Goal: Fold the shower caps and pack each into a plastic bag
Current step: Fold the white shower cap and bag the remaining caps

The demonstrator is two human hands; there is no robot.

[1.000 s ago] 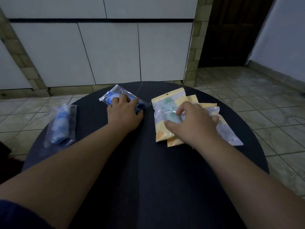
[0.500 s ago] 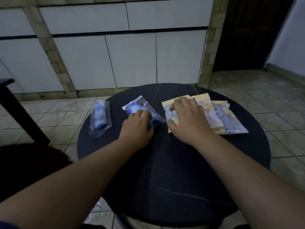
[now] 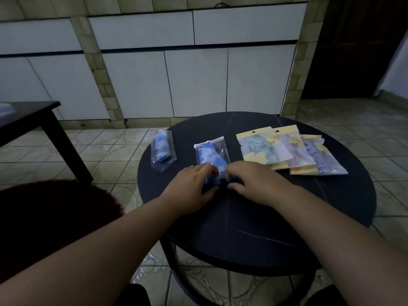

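Dim tiled room, white cabinet doors (image 3: 196, 82) along the far wall, a dark side table (image 3: 26, 120) at 9 o'clock. Round dark surface (image 3: 287, 213) in front of the person.

Middle clear plastic bag (image 3: 217, 149), at centre of the surface, contains a folded blue-and-white shower cap (image 3: 210, 159). Left hand (image 3: 189, 188) and right hand (image 3: 256, 184) meet at the near end of this bag. Left grip: fingers curled, pinching the bag end. Right grip: fingers curled onto the same end, thumb below.

Second clear bag with blue cap (image 3: 163, 151) lies at 10 o'clock, overhanging the surface edge, apart from both hands.

Three yellow-headed packets (image 3: 284, 149) lie overlapped at 1 to 2 o'clock, just beside the right hand but untouched.
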